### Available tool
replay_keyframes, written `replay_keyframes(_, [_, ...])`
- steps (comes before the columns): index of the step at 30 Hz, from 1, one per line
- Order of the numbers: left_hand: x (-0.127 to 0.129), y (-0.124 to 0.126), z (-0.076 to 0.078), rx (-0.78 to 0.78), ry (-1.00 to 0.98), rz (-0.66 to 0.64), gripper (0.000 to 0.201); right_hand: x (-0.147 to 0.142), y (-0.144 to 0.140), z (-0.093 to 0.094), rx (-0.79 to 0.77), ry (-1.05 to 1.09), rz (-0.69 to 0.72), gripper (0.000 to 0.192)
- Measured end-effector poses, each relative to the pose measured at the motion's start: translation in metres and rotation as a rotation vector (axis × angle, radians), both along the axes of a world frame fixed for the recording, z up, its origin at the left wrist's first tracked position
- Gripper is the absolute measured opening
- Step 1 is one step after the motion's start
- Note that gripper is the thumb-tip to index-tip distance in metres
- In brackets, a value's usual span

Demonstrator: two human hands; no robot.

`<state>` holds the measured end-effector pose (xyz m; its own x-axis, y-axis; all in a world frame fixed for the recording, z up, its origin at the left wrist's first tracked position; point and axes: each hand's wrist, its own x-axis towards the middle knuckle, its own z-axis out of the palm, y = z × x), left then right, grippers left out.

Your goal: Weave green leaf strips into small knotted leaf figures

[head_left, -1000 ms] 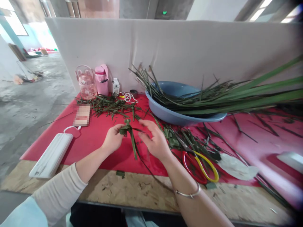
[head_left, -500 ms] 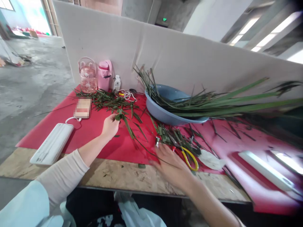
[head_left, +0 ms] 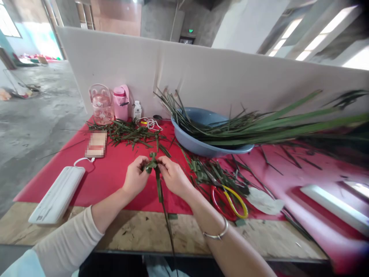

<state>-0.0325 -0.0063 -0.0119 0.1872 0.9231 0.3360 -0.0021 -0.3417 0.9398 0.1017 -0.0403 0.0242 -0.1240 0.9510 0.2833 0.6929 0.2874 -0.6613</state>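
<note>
Head view: my right hand (head_left: 173,177) is back from beside the scissors (head_left: 229,200); both hands now pinch the folded leaf strip (head_left: 152,165) together, left hand (head_left: 135,177) opposite, so folding resumes.

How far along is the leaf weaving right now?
Done: cut scraps litter the red cloth, so trimming has happened. In hand: left hand and right hand pinch a small folded leaf knot, its long strip hanging loose. Left: many uncut leaves lie across the blue basin; the scissors lie idle.
</note>
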Motion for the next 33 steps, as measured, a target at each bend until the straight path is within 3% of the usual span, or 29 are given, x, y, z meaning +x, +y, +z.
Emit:
replay_keyframes(5, [-0.002, 0.009, -0.004, -0.027, 0.106, 0.062, 0.011, -0.006, 0.008, -0.023, 0.038, 0.115, -0.124, 0.016])
replay_keyframes(9, [0.000, 0.008, -0.003, -0.009, 0.201, -0.001, 0.019, 0.001, 0.009, -0.032, -0.006, 0.175, -0.156, 0.021])
replay_keyframes(15, [0.000, 0.005, 0.004, 0.179, 0.401, -0.051, 0.021, 0.000, 0.010, -0.038, -0.148, 0.703, -0.143, 0.021])
replay_keyframes(18, [0.001, 0.009, 0.001, 0.249, 0.426, -0.095, 0.016, -0.001, 0.010, -0.036, -0.166, 0.827, -0.101, 0.024])
replay_keyframes(21, [0.000, 0.011, -0.005, 0.238, 0.349, -0.102, 0.017, 0.002, 0.007, -0.031, -0.120, 0.744, -0.031, 0.023])
replay_keyframes(27, [-0.002, 0.010, -0.006, 0.130, 0.214, -0.057, 0.024, 0.013, 0.000, -0.018, 0.059, 0.342, 0.094, 0.019])
replay_keyframes(33, [-0.003, 0.007, -0.001, 0.084, 0.217, -0.078, 0.019, 0.016, 0.001, -0.018, 0.082, 0.406, 0.080, 0.021])
